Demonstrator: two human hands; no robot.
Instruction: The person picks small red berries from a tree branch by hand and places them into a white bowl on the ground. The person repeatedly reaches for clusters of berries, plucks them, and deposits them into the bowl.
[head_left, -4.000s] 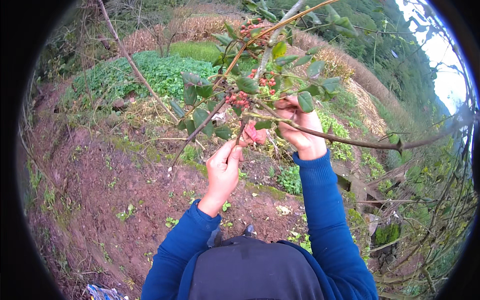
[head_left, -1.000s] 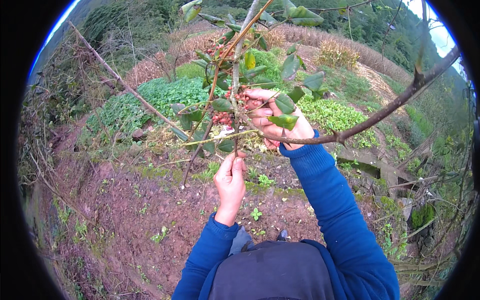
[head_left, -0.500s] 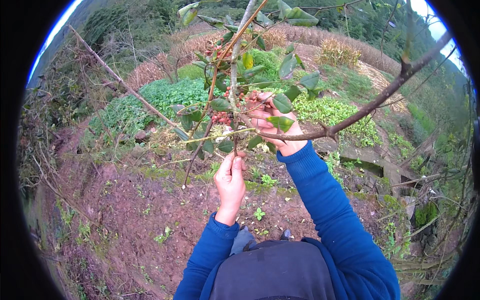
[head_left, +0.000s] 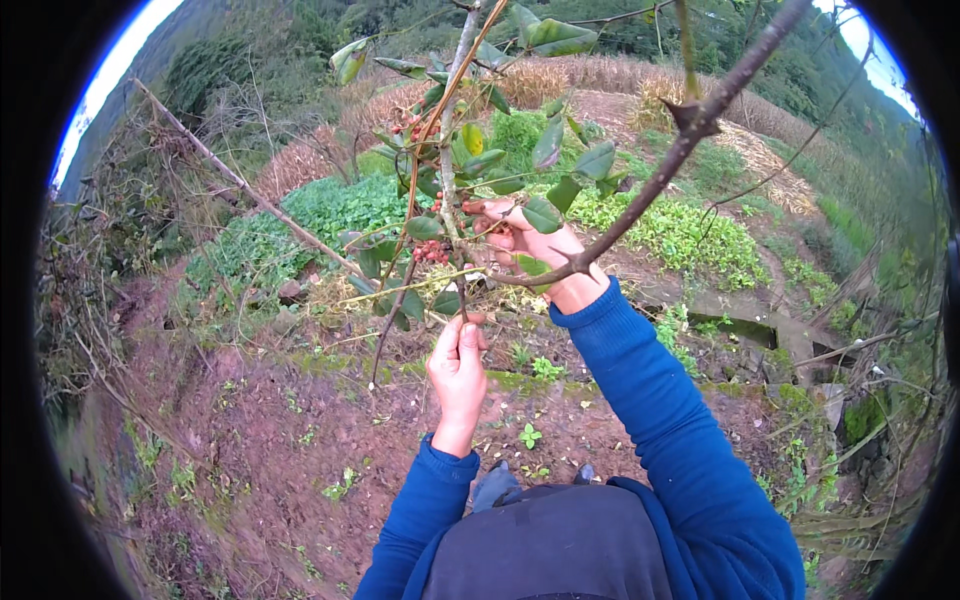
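Observation:
A leafy branch (head_left: 448, 150) carries clusters of small red berries (head_left: 432, 250) amid green leaves and a few yellowing ones. My left hand (head_left: 457, 378) pinches a thin dark twig low on that branch, thumb against fingers. Higher and to its right, my right hand (head_left: 540, 250) has its fingers curled at a berry cluster, partly hidden behind leaves and stems. A thick brown thorny stem (head_left: 640, 200) crosses in front of the right wrist and rises to the upper right. Both forearms are in blue sleeves.
A bare grey branch (head_left: 240, 185) slants in from the left. Below are reddish sloping soil (head_left: 250, 450), a mossy ledge and my feet. Beyond lie leafy green beds (head_left: 680, 235), dried stalks and wooded hills. Tangled twigs and a concrete edge (head_left: 750, 315) are at the right.
Since four seconds ago my right hand has moved into the berry cluster. In the last half second the thorny stem has swung up and leftward; my left hand keeps its pinch on the twig.

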